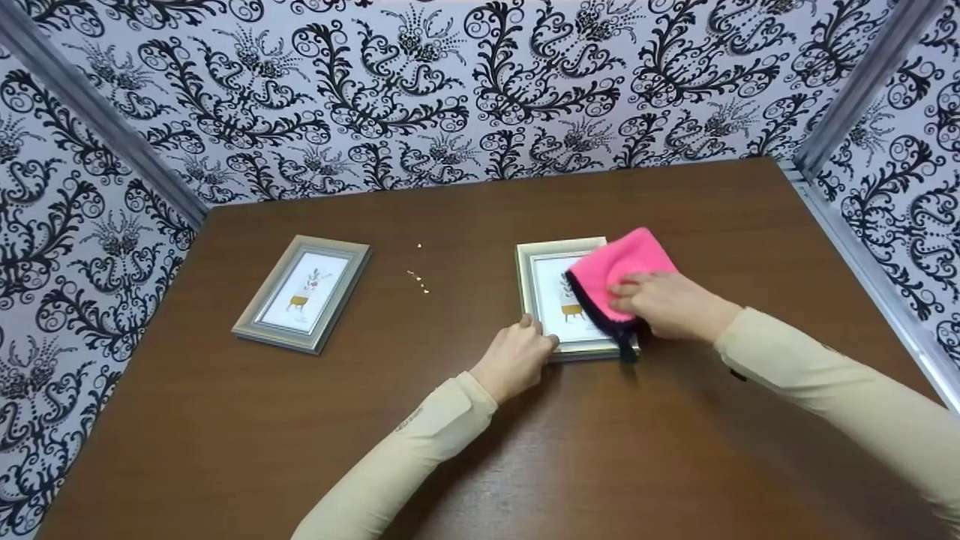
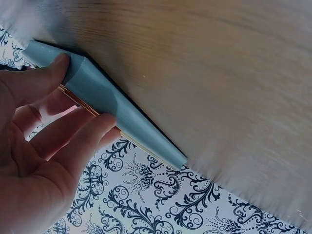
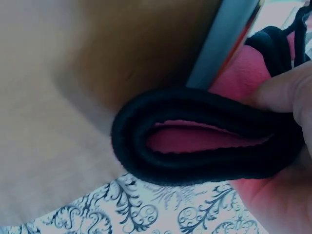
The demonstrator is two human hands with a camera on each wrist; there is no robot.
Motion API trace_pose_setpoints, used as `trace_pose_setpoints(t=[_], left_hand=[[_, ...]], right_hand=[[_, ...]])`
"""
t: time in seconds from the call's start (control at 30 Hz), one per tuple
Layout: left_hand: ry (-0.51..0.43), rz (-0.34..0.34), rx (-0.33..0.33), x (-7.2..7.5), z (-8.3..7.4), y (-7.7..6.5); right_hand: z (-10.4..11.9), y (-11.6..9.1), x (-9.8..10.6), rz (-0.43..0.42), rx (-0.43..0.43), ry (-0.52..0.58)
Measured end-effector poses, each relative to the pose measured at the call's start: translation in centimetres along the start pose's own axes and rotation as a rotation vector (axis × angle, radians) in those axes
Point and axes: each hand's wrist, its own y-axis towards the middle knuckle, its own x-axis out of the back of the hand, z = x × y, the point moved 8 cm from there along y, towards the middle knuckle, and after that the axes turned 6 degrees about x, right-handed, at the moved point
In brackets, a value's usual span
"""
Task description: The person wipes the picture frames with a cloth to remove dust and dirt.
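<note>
A picture frame (image 1: 527,283) with a pale gold border lies on the table, its print showing a plant in a yellow pot. My left hand (image 1: 516,358) holds it at the near left corner; in the left wrist view the thumb and fingertips grip the frame's side (image 2: 97,90). Over the right part of the glass lies a folded pink cloth (image 1: 619,262) with black edging. My right hand (image 1: 656,304) holds this cloth against the frame. In the right wrist view the cloth's folded black edge (image 3: 195,168) loops out beside the fingers, next to the frame's side (image 3: 219,44).
Another picture frame (image 1: 343,294) with a similar print lies at the left of the brown table (image 1: 420,210). Several small pale bits (image 1: 417,278) are scattered between the two frames. Patterned black-and-white walls (image 1: 450,90) with metal corner posts (image 1: 855,90) enclose the table's back and sides.
</note>
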Motion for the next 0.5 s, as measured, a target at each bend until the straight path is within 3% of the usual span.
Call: trace_pose_setpoints(t=[0.23, 0.5], left_hand=[[-0.007, 0.003, 0.004, -0.1, 0.1, 0.1], [-0.025, 0.018, 0.014, -0.2, 0.1, 0.2]], right_hand=[[3.0, -1.8, 0.7, 0.012, 0.044, 0.062], [3.6, -4.0, 1.4, -0.035, 0.003, 0.206]])
